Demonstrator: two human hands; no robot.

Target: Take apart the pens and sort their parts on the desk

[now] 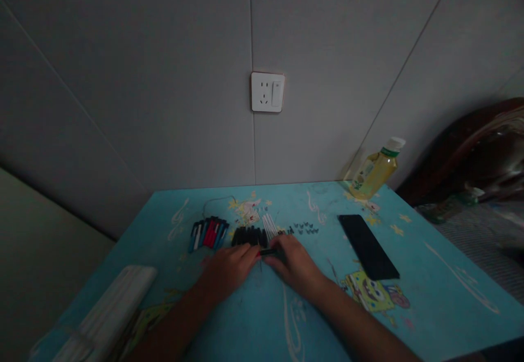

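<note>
Just in front of the small parts, both hands meet on a red and black pen (268,252). My left hand (232,266) is closed around its red end, while the fingers of my right hand (293,261) pinch the black end. Whether the two ends are joined cannot be told. Behind my left hand lie blue and red pen barrels (209,233) in a group. A row of black pen parts (249,236) sits beyond the fingertips. Thin white refills (269,225) lie beside that row, and several small dark clips (306,228) are spread to their right.
A dark flat phone-like slab (367,246) lies on the blue patterned tabletop (434,296) at right. Behind it a bottle of yellow drink (374,171) stands near the wall. A white keyboard-like object (108,310) rests at front left. A wall socket (267,92) is above the table.
</note>
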